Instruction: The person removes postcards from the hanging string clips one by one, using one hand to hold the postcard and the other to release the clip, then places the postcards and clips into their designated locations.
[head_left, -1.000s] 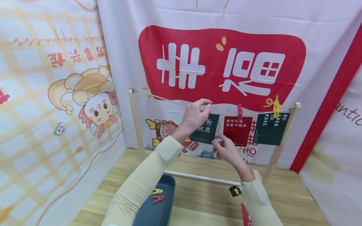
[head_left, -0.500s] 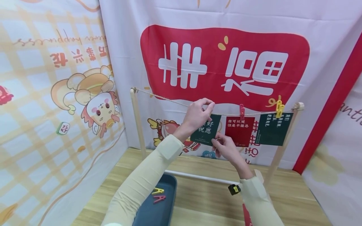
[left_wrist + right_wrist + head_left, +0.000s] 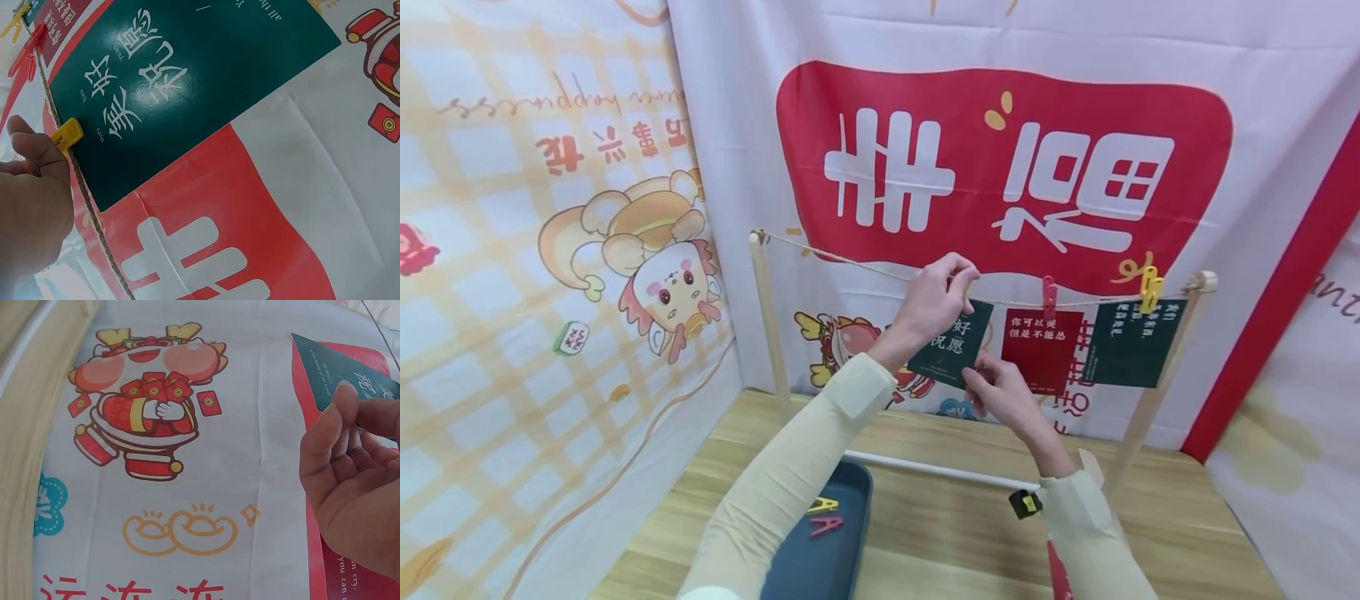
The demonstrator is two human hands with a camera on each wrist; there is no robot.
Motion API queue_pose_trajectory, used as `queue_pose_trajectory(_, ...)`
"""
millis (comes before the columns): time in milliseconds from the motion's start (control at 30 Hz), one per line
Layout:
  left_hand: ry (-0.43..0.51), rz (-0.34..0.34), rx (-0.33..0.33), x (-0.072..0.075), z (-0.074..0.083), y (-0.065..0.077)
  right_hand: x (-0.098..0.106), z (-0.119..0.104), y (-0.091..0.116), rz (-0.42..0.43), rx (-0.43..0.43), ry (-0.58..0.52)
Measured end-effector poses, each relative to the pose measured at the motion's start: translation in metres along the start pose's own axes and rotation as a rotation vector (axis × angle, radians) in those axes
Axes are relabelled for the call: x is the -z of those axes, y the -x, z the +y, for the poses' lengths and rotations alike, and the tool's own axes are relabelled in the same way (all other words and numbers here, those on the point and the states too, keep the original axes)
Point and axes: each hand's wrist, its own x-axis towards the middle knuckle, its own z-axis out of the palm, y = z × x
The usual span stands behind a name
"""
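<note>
A dark green card [image 3: 953, 350] with white characters hangs tilted from a twine line [image 3: 94, 215]. At its top edge, a yellow clothespin [image 3: 70, 132] sits on the twine. My left hand [image 3: 931, 293] pinches that clothespin between thumb and fingers, covering the card's upper left part in the head view. Lower down, my right hand [image 3: 998, 385] holds the card's bottom right corner between thumb and forefinger. Just right of it hangs a red card [image 3: 1037, 362] under a pink clothespin [image 3: 1049, 293]. Another green card [image 3: 1131, 350] hangs from yellow clothespins [image 3: 1150, 290] at the far right.
Wooden posts [image 3: 767, 317] carry the twine, with a white rod [image 3: 932, 469] low between them. A blue tray [image 3: 820, 571] holds a yellow clothespin [image 3: 824, 505] and a pink clothespin [image 3: 827, 525]. Something red [image 3: 1058, 575] lies partly behind the right sleeve. A printed cloth backs the rack.
The right hand has closed on the green card's bottom corner, and the card has tilted a little. The left hand stays at the clothespin. The head view has shifted slightly.
</note>
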Motion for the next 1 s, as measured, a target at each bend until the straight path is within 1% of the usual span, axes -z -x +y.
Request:
queue_pose_trajectory(100, 0.025, -0.013, 0.006, -0.0003, 0.0007, -0.0018, 0.0004, -0.0008, 0.0005, 0.003, 0.008, 0.016)
queue_pose_trajectory(267, 0.071, -0.028, -0.008, -0.0009, 0.0022, -0.004, 0.0012, -0.0024, 0.0017, 0.005, 0.007, 0.024)
queue_pose_trajectory(400, 0.067, -0.013, -0.019, -0.0004, 0.0042, -0.0044, 0.0005, -0.0041, 0.0017, -0.003, 0.01, 0.029)
queue_pose_trajectory(600, 0.038, 0.012, -0.017, -0.0008, 0.0058, -0.0054, -0.0005, -0.0048, 0.0009, -0.003, 0.015, 0.048)
queue_pose_trajectory(767, 0.052, 0.055, -0.016, -0.0008, 0.0066, -0.008, -0.0005, -0.0051, 0.0, -0.005, 0.015, 0.038)
queue_pose_trajectory(1000, 0.072, 0.082, -0.021, -0.0009, 0.0088, -0.0102, -0.0004, -0.007, 0.0023, -0.013, 0.009, 0.042)
